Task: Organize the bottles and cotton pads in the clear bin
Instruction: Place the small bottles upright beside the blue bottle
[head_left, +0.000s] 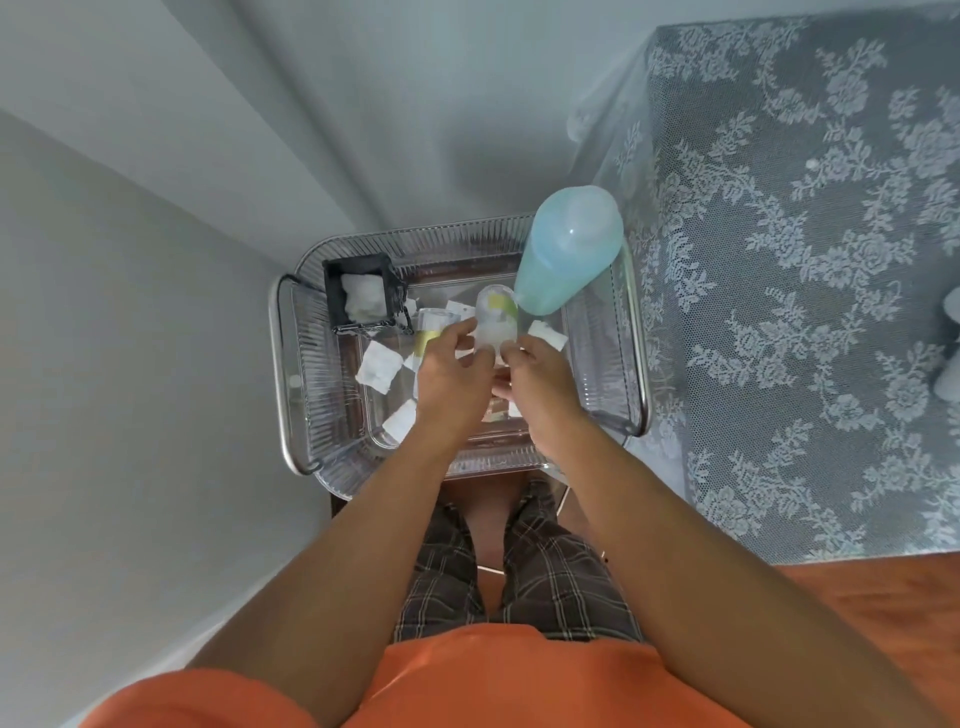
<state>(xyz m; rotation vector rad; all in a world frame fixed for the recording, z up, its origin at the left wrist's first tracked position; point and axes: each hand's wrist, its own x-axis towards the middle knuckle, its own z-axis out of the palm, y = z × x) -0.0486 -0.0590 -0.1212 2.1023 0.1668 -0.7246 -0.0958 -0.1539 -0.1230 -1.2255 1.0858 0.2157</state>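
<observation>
Grey walls meet in a corner on the left, and a lace cloth (810, 270) drapes a table on the right above a strip of wooden floor (852, 613). Between them sits the clear bin (306, 374), ribbed, with metal handles at both ends, in front of a person in an orange shirt and plaid shorts. A big blue bottle (569, 249) stands in the bin's far right corner, tall above the rim. At the far left corner a black box (332, 291) holds one white pad. A smaller clear bottle (496, 317) with a green-yellow label stands mid-bin, and another with a yellow band (428, 332) is just left of it. Loose cotton pads (379, 369) lie scattered over the bin floor. Both hands reach in, close together: the left hand (452, 374) has its fingers loosely curled beside the banded bottle, the right hand (540, 379) pinched at the clear bottle's base. Whether either truly grips anything, I cannot tell.
</observation>
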